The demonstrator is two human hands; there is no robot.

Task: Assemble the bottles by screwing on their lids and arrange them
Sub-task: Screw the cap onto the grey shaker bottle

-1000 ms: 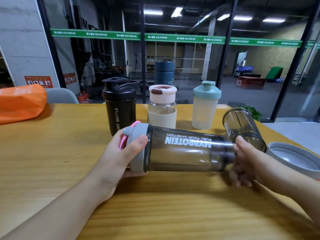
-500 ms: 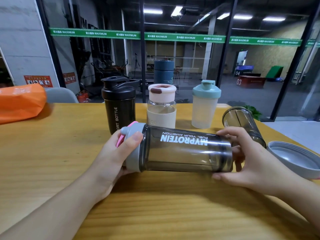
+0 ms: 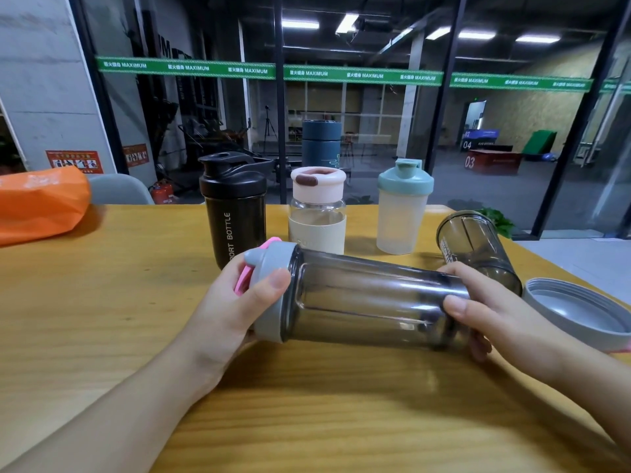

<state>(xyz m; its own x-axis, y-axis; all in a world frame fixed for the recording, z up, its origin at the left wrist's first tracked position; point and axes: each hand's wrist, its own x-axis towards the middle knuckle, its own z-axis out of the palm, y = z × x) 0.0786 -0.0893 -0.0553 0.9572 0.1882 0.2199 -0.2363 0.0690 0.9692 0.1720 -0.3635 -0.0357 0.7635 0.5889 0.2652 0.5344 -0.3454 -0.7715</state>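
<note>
Glass walls with a green banner strip close off a dim gym hall behind a wooden counter (image 3: 102, 302). On its far left lies an orange bag (image 3: 41, 203). Held sideways above the middle of the counter is a smoky clear shaker bottle (image 3: 368, 298), its grey lid (image 3: 269, 291) with a pink tab pointing left. The left hand (image 3: 239, 302) curls round that lid, thumb across its rim; the right hand (image 3: 478, 308) wraps the bottle's base end, thumb on top and fingers underneath. Behind, upright in a row, stand a black bottle (image 3: 235, 213) marked SPORT BOTTLE, a glass bottle (image 3: 317, 213) with a pink lid and cream sleeve, and a frosted bottle (image 3: 403, 209) with a teal lid. A dark blue flask (image 3: 321, 145) stands farther back. To the right a second smoky cup (image 3: 474, 247) lies tilted, lidless, and just beside it a loose grey lid (image 3: 577, 312) rests upside down at the counter's edge.
</note>
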